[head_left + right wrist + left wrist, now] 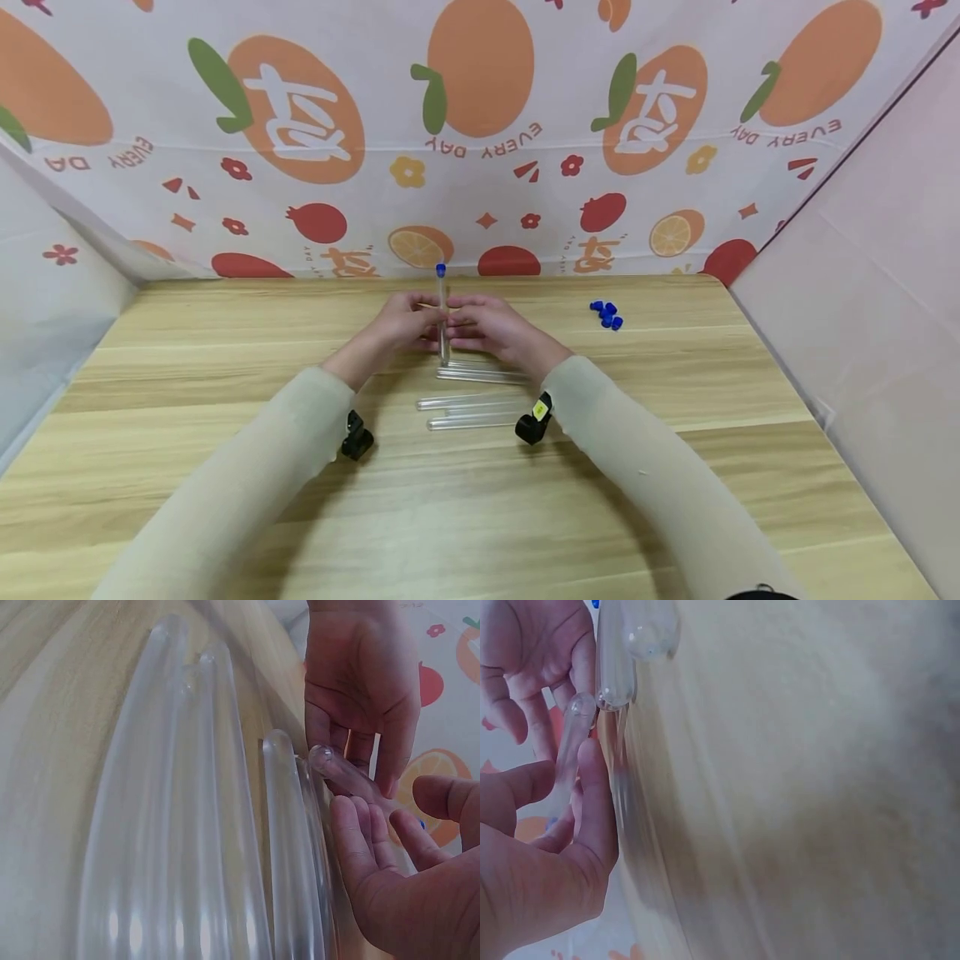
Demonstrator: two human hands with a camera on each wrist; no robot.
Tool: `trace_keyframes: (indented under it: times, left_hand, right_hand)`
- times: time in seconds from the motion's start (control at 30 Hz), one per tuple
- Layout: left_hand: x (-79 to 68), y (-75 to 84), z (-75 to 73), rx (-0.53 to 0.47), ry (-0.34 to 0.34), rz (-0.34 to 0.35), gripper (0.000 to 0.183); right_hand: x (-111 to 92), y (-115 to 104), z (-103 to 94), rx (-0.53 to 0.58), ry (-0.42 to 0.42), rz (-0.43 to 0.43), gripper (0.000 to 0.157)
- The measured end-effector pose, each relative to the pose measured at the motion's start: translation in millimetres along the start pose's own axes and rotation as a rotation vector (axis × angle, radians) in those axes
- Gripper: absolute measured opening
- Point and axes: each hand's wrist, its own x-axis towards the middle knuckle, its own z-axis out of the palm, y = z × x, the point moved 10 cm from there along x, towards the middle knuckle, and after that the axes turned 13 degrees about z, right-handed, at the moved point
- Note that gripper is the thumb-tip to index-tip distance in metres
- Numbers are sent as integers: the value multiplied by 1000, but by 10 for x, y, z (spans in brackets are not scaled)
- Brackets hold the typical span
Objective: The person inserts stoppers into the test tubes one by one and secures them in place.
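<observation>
A clear test tube [442, 292] with a blue cap [441, 270] on top stands roughly upright between the two hands. My left hand [408, 321] pinches it between thumb and fingers, as the left wrist view shows. On the other side, my right hand [498, 327] has its fingers spread beside the tube. Its thumb stands apart from the tube in the right wrist view; whether the fingertips touch the glass I cannot tell. The tube's rounded bottom [322, 754] points down by the tabletop. Several uncapped tubes [472, 423] lie in front of the hands, partly hidden by the right wrist.
Several loose blue caps [607, 315] lie in a small cluster at the right rear of the wooden table [420, 525]. Behind the table hangs a fruit-printed cloth [480, 192]. Two more tubes [480, 376] lie right beside the upright one.
</observation>
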Motion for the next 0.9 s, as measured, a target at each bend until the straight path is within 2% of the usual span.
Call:
trace_keyframes:
  times: [0.43, 0.9]
  left_hand:
    - [32, -38, -45, 41, 14, -25, 48]
    - [52, -62, -55, 39, 15, -28, 44]
  right_hand:
    - [108, 8, 18, -16, 5, 12, 39]
    - [117, 23, 21, -72, 22, 6, 40]
